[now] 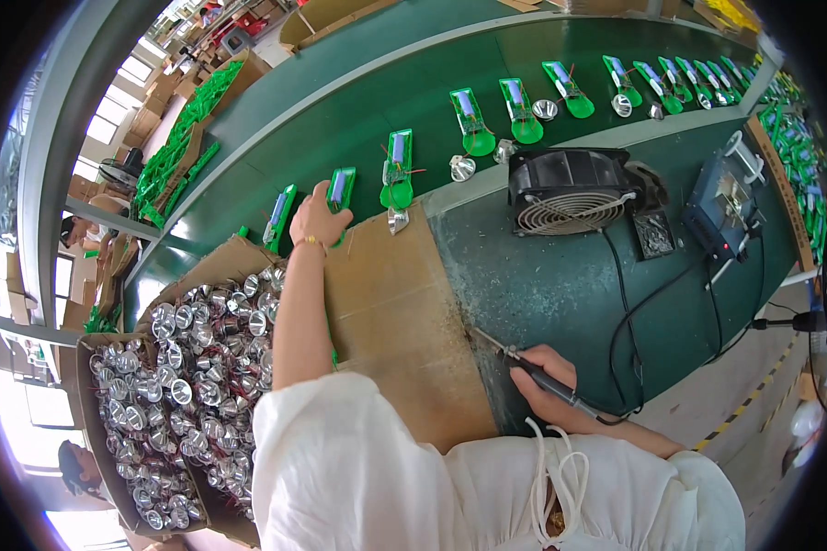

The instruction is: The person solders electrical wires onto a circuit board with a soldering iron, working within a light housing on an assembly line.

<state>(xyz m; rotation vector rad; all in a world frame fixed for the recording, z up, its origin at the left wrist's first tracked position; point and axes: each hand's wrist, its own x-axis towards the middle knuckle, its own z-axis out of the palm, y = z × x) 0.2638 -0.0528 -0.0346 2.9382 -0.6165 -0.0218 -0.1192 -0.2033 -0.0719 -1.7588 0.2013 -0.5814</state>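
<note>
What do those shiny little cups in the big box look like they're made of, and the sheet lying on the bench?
The reflector cups look like polished metal or metal-coated plastic: bright, mirror-like silver glints, though the view cannot settle which. Their box and the flat sheet on the bench look like plain corrugated cardboard: matte brown with soft, worn edges. The green torch halves on the conveyor look like glossy moulded plastic.

The left hand [318,219] covers the near end of a green part [341,189], so its grip there is unclear. The right hand's [544,375] fingers hide much of the soldering iron [535,370] handle. The far green parts [708,81] are too small to make out. The white sleeve [340,459] hides the box's [170,386] near right corner.
</note>
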